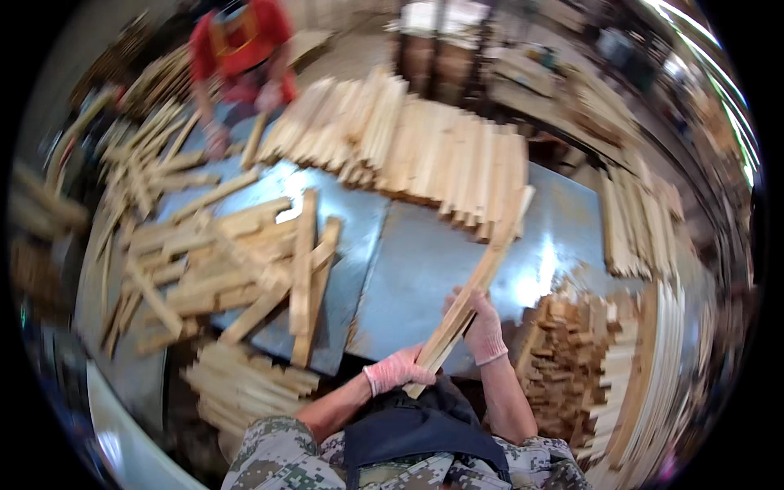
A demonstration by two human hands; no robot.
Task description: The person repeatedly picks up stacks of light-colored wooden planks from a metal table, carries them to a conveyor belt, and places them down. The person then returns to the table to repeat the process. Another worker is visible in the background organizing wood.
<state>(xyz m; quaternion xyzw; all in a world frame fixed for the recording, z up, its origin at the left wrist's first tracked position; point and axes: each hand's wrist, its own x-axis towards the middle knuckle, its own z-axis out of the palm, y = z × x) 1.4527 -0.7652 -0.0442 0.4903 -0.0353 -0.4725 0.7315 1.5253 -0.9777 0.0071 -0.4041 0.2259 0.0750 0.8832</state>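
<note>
A small bundle of long, pale wooden slats [465, 300] slants across in front of my body, its far end near the right end of a laid-out row. My left hand [400, 369], in a pinkish knitted glove, is closed round the near end. Higher up, my right hand [483, 328], gloved alike, grips the slats from the right side. How many slats are held I cannot tell. Ahead on the metal-topped table [408, 282] lies the row of slats [449, 155], set side by side.
Loose wooden pieces [220, 261] lie crisscrossed on the left half of the table. Stacked slats [245, 384] stand below left; tall stacks [580, 367] rise at my right. A co-worker in red [245, 49] handles wood at the far left. More slats [633, 216] sit beyond the right edge.
</note>
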